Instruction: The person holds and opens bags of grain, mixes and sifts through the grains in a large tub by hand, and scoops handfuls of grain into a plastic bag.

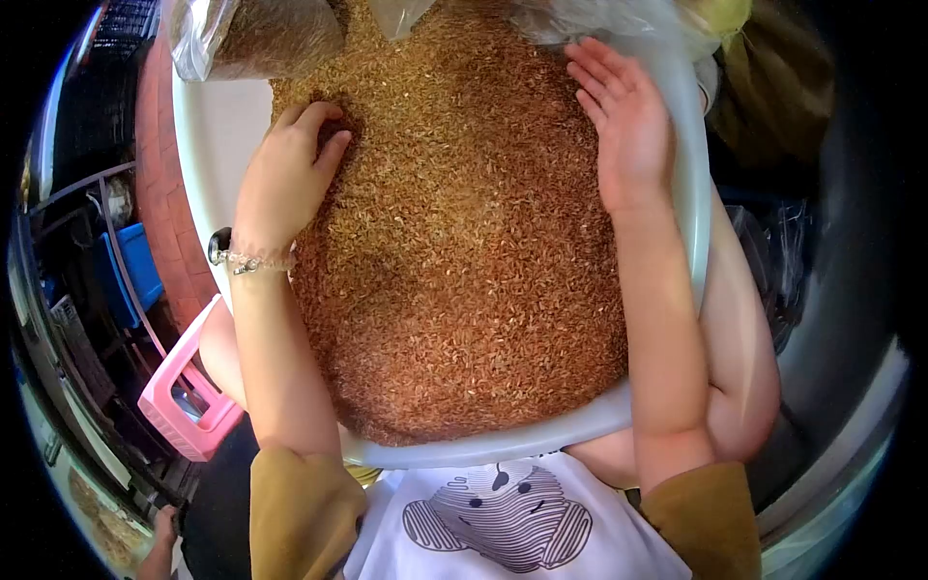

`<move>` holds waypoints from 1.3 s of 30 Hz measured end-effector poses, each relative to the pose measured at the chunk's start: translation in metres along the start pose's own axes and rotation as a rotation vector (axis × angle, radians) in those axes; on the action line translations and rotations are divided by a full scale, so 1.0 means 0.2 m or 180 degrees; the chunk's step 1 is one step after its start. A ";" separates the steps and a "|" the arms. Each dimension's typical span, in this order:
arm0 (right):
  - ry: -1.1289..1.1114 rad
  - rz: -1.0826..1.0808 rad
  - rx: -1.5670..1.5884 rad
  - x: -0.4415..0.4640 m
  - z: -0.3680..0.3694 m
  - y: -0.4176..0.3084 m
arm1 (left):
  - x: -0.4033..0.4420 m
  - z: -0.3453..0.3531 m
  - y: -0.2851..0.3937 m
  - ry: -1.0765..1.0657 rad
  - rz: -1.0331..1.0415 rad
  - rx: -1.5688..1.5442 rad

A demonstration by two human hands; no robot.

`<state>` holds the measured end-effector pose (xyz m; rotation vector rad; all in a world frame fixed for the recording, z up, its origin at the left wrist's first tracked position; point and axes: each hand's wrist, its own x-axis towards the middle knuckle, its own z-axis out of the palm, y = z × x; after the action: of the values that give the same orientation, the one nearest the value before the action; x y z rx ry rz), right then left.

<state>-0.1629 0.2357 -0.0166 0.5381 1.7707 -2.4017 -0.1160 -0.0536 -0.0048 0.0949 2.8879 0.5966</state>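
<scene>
A broad layer of reddish-brown rice [464, 242] fills most of a large pale tray [215, 145] in front of me. My left hand [290, 174] rests at the left edge of the rice. Its fingers bend down to the grains, and its thumb stands apart from them. My right hand [633, 130] lies along the right edge, palm turned inward, with the fingers stretched out. Neither hand visibly holds anything. A clear plastic bag with brown contents [280, 39] lies at the tray's upper left, beyond my left hand.
More clear plastic [609, 17] covers the tray's upper right. A pink plastic stool [188, 425] stands at the lower left, with a blue crate [132, 275] further up. Another person's hand [166, 524] shows at the bottom left. A dark brown sack [773, 87] is at the upper right.
</scene>
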 end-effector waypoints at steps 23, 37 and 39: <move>-0.1122 -0.0495 -0.1453 -0.04 0.08 0.26 | 0.00 0.13 0.16 0.0211 0.0537 0.0172; -0.2121 -0.0255 -0.1277 -0.09 0.12 0.26 | 0.04 0.23 0.18 0.0141 0.0219 -0.1303; -0.2217 -0.0060 -0.1507 -0.10 0.13 0.21 | 0.05 0.25 0.14 0.0030 0.0537 -0.1101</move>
<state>-0.1367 0.1955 -0.0410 -0.3311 1.8684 -1.7374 -0.1145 -0.0083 -0.0407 0.2868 2.7539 1.1178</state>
